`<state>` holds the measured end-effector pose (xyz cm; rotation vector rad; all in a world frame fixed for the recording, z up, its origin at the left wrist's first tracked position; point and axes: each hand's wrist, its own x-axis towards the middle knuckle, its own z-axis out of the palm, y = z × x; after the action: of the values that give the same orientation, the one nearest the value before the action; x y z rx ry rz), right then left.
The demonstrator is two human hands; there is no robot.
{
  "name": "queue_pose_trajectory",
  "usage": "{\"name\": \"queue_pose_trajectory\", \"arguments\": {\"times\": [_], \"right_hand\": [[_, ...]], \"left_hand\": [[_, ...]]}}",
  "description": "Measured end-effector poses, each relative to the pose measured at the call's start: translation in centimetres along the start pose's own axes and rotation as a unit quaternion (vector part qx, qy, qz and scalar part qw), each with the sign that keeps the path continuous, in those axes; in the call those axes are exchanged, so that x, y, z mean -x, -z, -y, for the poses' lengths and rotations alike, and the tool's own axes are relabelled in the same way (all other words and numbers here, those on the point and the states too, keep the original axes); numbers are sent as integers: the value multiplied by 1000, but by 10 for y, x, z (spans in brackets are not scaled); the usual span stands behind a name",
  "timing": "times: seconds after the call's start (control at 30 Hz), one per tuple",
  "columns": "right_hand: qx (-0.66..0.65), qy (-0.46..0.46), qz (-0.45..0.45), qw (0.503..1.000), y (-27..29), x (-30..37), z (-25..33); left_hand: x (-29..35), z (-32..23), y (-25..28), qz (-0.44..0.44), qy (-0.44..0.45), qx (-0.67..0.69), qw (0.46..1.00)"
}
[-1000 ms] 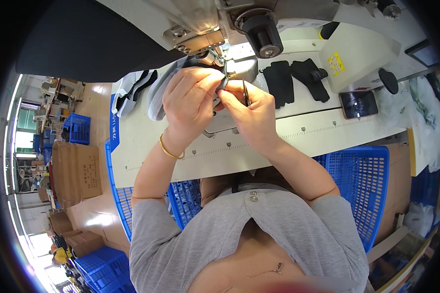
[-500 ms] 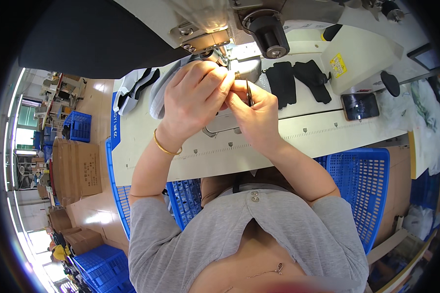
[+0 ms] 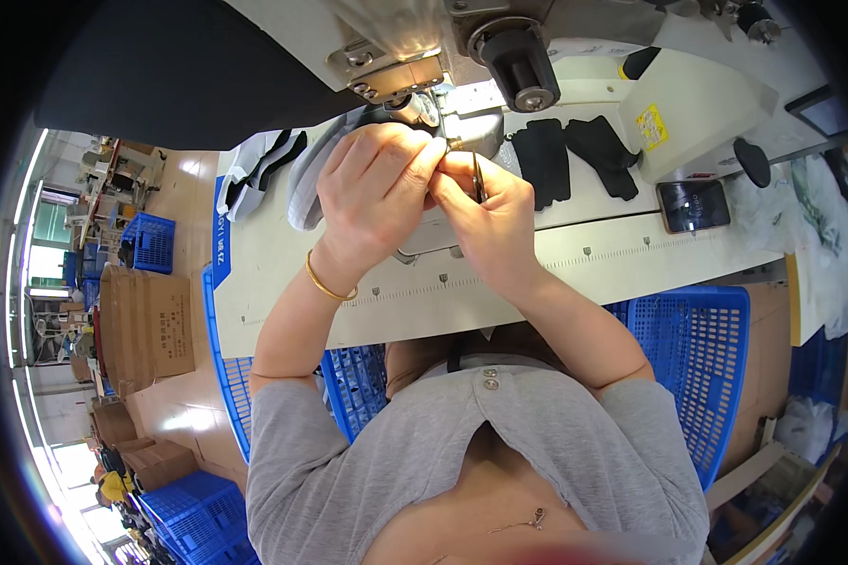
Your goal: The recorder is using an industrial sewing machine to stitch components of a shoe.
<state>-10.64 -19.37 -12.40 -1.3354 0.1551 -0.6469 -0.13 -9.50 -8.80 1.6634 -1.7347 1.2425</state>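
My left hand [image 3: 372, 188] is closed, its fingertips pinched together just below the sewing machine's needle area [image 3: 424, 104]. Whatever it pinches is hidden behind the fingers. Close against it, my right hand [image 3: 490, 212] is curled round a slim dark metal tool [image 3: 480, 179], perhaps tweezers or thread snips; its tip is too small to make out. The fingertips of both hands meet or nearly meet. Grey fabric [image 3: 303, 193] lies on the machine bed just left of my left hand.
Black fabric pieces [image 3: 542, 165] lie right of my hands, with a phone [image 3: 694, 206] farther right. White and black strips [image 3: 259, 174] rest at the table's left. Blue baskets [image 3: 693, 367] flank me below the table edge. The machine head [image 3: 518, 61] overhangs my hands.
Both hands have shifted very slightly, the left one a little down toward me, uncovering more of the round metal part under the machine head. The right hand keeps its hold on the tool.
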Motion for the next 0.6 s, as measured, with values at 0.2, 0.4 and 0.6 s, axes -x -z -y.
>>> {"name": "queue_pose_trajectory", "arguments": {"times": [0.2,0.4,0.6], "right_hand": [[-35,2,-17,999,-1,1,-9],[48,28,-13,998,-5,4,-7],[56,36,1,998,-6,4,-6]], "left_hand": [[9,-8,-2,9,59,28,998],[16,-8,0,45,82,36,995],[19,-10,-1,45,97,41,993]]}}
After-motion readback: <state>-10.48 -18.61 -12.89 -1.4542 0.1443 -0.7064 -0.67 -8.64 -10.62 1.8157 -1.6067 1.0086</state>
